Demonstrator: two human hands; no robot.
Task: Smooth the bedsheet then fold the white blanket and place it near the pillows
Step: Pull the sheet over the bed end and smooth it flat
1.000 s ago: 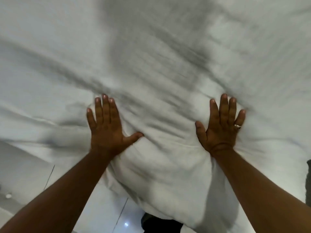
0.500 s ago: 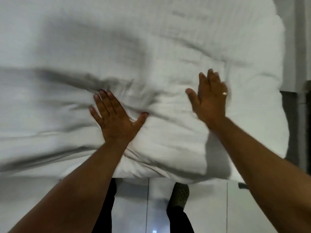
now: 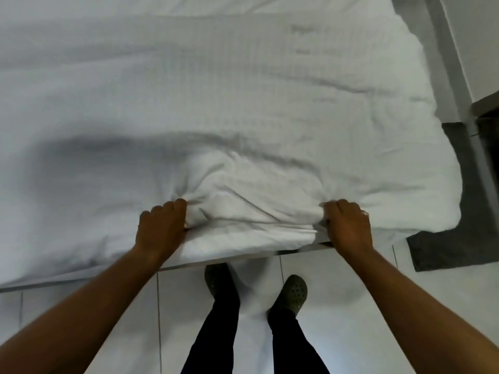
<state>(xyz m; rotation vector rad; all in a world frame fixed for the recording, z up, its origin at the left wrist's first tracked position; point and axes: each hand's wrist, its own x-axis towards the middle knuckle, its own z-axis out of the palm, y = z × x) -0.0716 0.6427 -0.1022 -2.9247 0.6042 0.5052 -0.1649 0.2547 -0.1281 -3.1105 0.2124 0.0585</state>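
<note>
A big bed (image 3: 81,260) fills most of the view, with a pale tiled floor (image 3: 351,306) below it. The white blanket (image 3: 243,103) lies spread over the bed, and its near edge is bunched up in soft folds between the two hands. The left hand (image 3: 161,230) is closed tight on the blanket edge, with its fingers curled into the cloth. The right hand (image 3: 348,225) is closed tight on the same edge, well apart from the left one. A ring (image 3: 365,213) shows on the right hand. Below the hands, two feet in dark green shoes (image 3: 293,292) stand on the floor. A dark grey mat (image 3: 453,247) lies to the right of the right hand
</note>
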